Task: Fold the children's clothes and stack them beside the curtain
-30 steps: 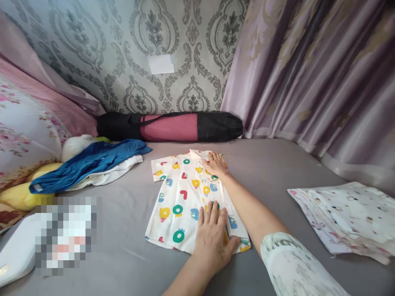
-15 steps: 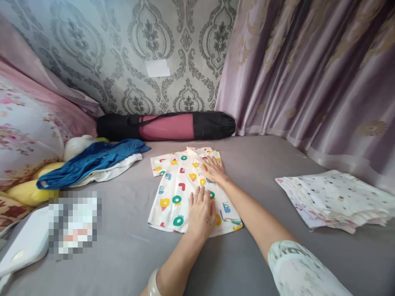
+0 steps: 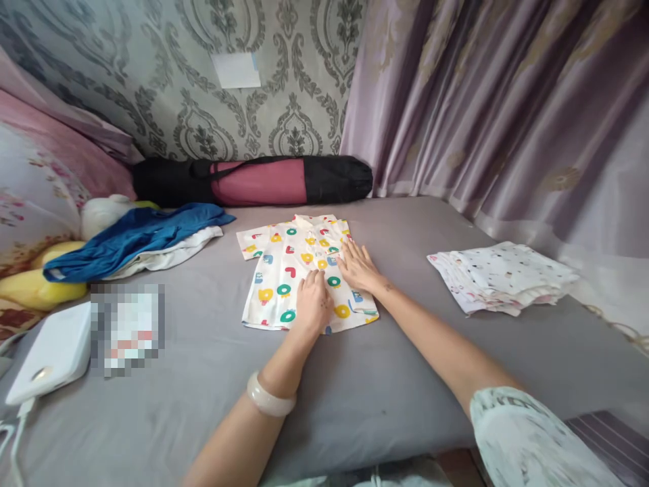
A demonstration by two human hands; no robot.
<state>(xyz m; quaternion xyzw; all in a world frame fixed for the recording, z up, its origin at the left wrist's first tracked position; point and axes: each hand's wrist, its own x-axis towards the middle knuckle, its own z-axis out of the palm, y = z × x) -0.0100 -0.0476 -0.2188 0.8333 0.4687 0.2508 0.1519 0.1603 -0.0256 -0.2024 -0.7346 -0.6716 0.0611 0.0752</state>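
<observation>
A small short-sleeved shirt [image 3: 274, 260], white with colourful letter-like prints, lies spread on the grey bed sheet [image 3: 203, 379], collar away from me. Its left sleeve sticks out; the right side appears folded inward. My left hand [image 3: 315, 301] rests on the lower middle of the shirt, fingers slightly bent and apart, nothing visible in them. Flat along the shirt's right edge lies my right hand [image 3: 361, 267], fingers stretched toward the collar. A pale bangle [image 3: 270, 399] circles my left wrist.
At right lies a stack of folded printed cloths [image 3: 501, 274]. A blue garment [image 3: 136, 237] and plush toys [image 3: 38, 281] are at left, near a white device [image 3: 53, 348] with a cable and a blurred item [image 3: 129, 331]. A black-and-pink rolled bag [image 3: 258, 181] lies against the wall.
The view has tilted down and shifted, showing the bed's near edge. My right hand has slid down and outward along the shirt's right side. My left hand stays near the lower middle.
</observation>
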